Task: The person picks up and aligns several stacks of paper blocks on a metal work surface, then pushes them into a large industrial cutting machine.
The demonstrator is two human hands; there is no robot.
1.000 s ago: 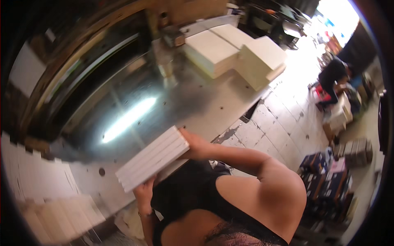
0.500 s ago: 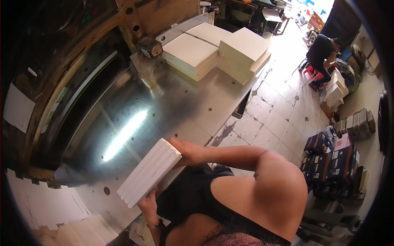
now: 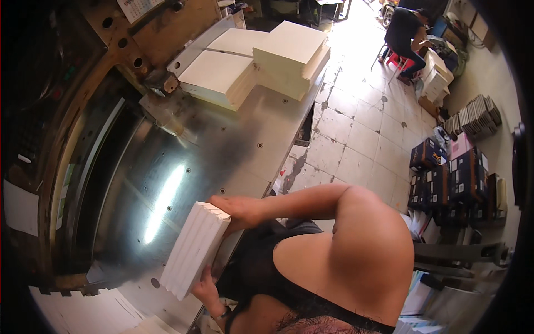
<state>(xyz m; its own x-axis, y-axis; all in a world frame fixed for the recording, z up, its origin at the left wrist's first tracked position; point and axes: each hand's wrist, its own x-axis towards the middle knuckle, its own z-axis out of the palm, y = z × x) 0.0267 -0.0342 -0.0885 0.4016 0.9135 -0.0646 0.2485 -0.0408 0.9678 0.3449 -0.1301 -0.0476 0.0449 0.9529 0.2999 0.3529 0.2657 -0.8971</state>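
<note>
A thick block of white paper (image 3: 193, 247), made up of several layered bundles, is tilted on edge above the near side of a metal machine table (image 3: 239, 167). My right hand (image 3: 240, 212) grips its far end, with fingers partly hidden behind the block. Lower down, my left hand (image 3: 207, 292) holds the near end; its thumb side shows and the other fingers are hidden. A band circles my left wrist. I cannot tell whether the block's lower edge touches the table.
Cream paper stacks (image 3: 217, 72) stand at the table's far end, beside a taller stack (image 3: 289, 50). Dark machine parts (image 3: 83, 161) line the left. White sheets (image 3: 83, 312) lie at lower left. Dark boxes (image 3: 450, 178) are piled on the right. A seated person (image 3: 406, 39) works farther off.
The view has turned, so the far stacks sit farther left. The paper block now stands more steeply in the picture, still held in both hands.
</note>
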